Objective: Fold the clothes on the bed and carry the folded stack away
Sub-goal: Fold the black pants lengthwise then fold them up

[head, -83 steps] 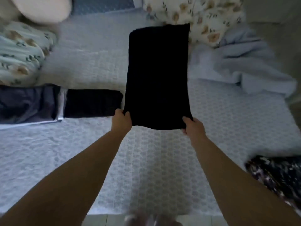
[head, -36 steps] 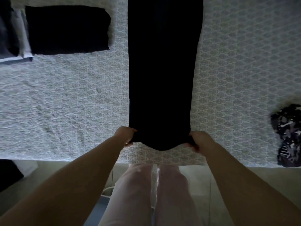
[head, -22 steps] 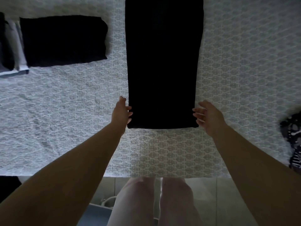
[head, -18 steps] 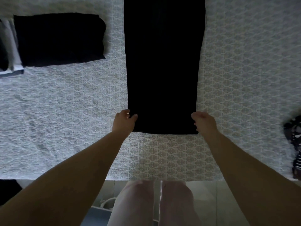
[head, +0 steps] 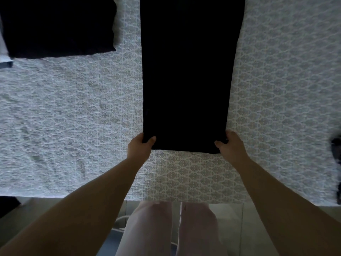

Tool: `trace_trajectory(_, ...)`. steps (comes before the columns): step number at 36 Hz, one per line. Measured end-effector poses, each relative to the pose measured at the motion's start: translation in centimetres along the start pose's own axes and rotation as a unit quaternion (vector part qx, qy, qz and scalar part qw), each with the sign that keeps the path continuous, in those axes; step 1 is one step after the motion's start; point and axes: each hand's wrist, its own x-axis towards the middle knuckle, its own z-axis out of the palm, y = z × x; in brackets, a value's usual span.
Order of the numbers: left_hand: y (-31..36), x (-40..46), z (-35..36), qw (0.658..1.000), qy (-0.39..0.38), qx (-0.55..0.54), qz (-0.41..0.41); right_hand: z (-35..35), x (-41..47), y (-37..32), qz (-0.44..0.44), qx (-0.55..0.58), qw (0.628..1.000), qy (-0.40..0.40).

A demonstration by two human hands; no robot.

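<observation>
- Two hands at the near corners of a long black garment (head: 188, 74): left hand (head: 139, 147) pinching the near-left corner, thumb on top and fingers tucked under; right hand (head: 230, 145) clamped the same way on the near-right corner.
- Held at both corners at once, probably to keep the near hem straight and taut and so lift it evenly for a fold away from the body.
- Laid lengthwise down the middle of the bed (head: 73, 126), near hem short of the bed's near edge, far end out of view past the top.
- Flat, smooth, narrow, slightly wider toward the far end; near-uniform black, no seams or detail legible in the dim light.
- Off to the far left, well apart: a folded black garment (head: 57, 26) already set aside, likely the start of the stack.
- At the right edge, a dark patterned item (head: 336, 150), blurred, apparently still unfolded.
- Folding mid-way by this evidence; carrying not yet begun.
</observation>
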Motion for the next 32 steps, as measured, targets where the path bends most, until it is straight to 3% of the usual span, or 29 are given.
trace_trajectory(4, 0.0, -0.4, -0.6, 0.999, -0.014, -0.005, 0.035, 0.2, -0.3, 0.5, -0.012, 0.031, 0.999, 0.008)
trace_trajectory(10, 0.4, -1.3, -1.2, 0.978, 0.047, 0.088, 0.183, 1.1, -1.1, 0.4, -0.091, -0.007, 0.989, 0.119)
trace_trajectory(15, 1.6, -0.8, -1.7, 0.972, 0.069, 0.101, 0.202, 0.5, -1.1, -0.2, -0.113, 0.083, 0.979, 0.15)
trace_trajectory(21, 3.9, -0.1, -2.1, 0.962, 0.123, 0.056, 0.237, -0.6, 0.0, -2.1, -0.167, 0.059, 0.962, 0.208)
trace_trajectory(24, 4.8, 0.6, -2.2, 0.959, 0.146, 0.028, 0.24, -1.3, 1.0, -2.9, -0.202, -0.016, 0.951, 0.233)
trace_trajectory(28, 4.4, 1.8, -1.7, 0.979, 0.109, 0.045, 0.168, -1.7, 2.0, -2.4, -0.163, -0.232, 0.937, 0.203)
trace_trajectory(32, 3.6, 2.8, -1.1, 0.991, 0.063, 0.054, 0.106, -1.4, 2.4, -0.9, -0.127, -0.23, 0.954, 0.147)
